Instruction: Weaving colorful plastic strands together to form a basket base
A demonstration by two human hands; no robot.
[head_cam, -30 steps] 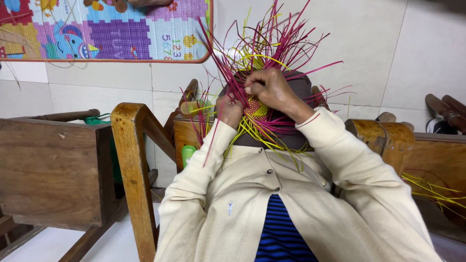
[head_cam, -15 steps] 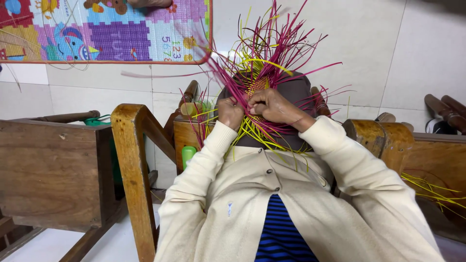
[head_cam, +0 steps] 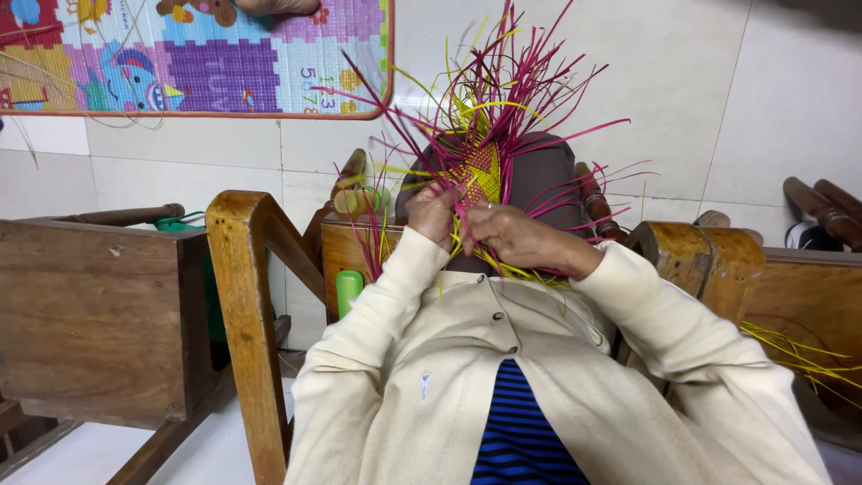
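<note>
A partly woven piece of pink and yellow strips rests on my lap, loose strip ends fanning upward and outward. My left hand pinches strips at its lower left edge. My right hand, with a ring on one finger, grips strips at the lower middle, touching the left hand. Cream cardigan sleeves cover both arms. The woven yellow patch shows just above my fingers.
A wooden chair arm stands at my left, a wooden bench further left, another chair arm at right. Loose yellow strips lie at right. A colourful play mat covers the tiled floor beyond. A green bottle stands near.
My right hand has come down from the top of the woven piece to meet the left hand at its lower edge. The strips now stand more upright.
</note>
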